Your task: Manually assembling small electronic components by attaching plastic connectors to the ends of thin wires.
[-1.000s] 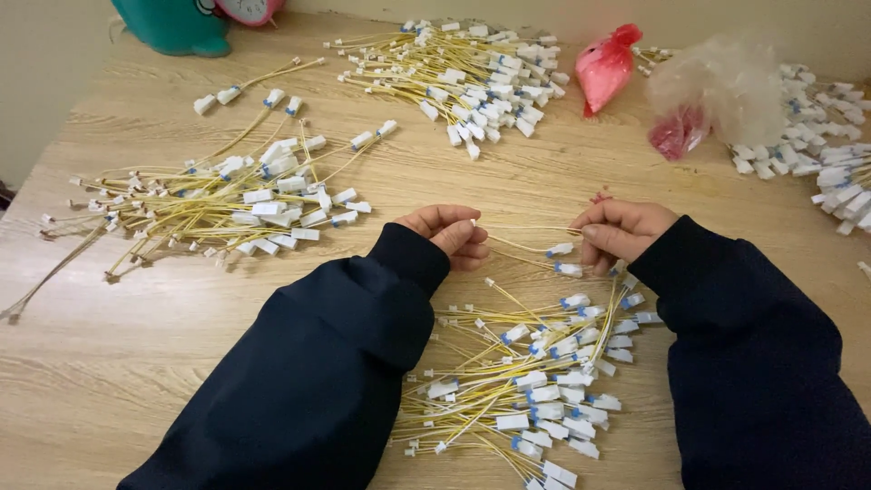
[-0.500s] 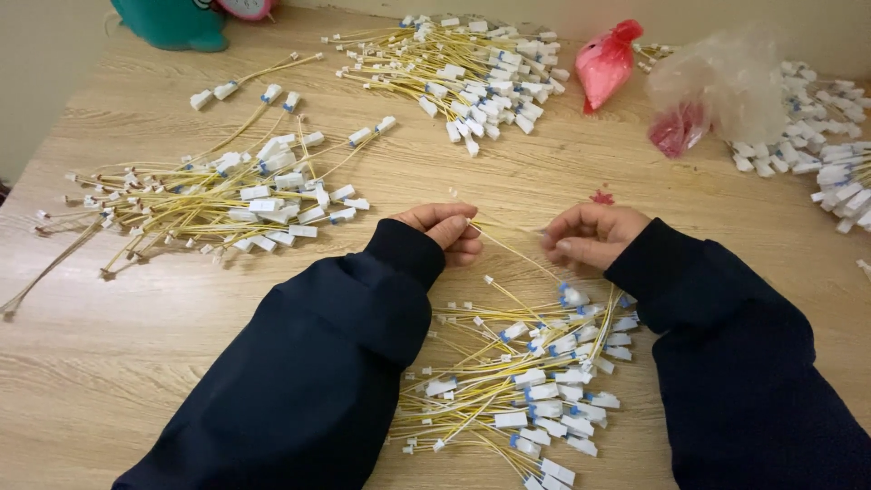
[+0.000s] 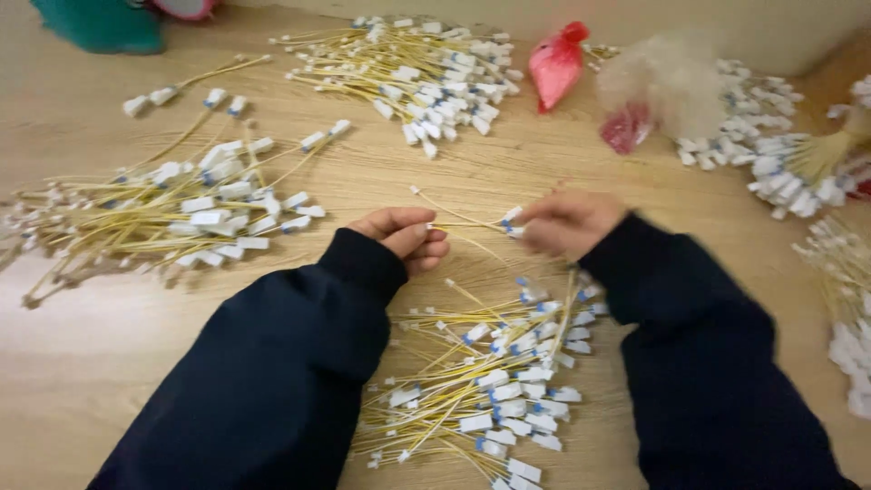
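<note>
A thin yellow cable (image 3: 463,220) with small white plastic ends is stretched between the two hands, its long axis lying roughly left to right across the pale wood-grain table (image 3: 82,363). The left hand (image 3: 404,238) has its fingers curled around the cable's near stretch, while a free white tip sticks out up and to the left beyond it. The right hand (image 3: 567,222) is blurred, fingers pinched on the white-and-blue end. Below the hands lies a loose heap of similar cables (image 3: 494,381), with glossy white tags and blue marks. A bigger pile (image 3: 172,218) sits to the left and another (image 3: 426,63) farther back. A knotted red plastic bag (image 3: 555,63) stands at the far edge, with a crumpled clear bag (image 3: 662,86) beside it.
</note>
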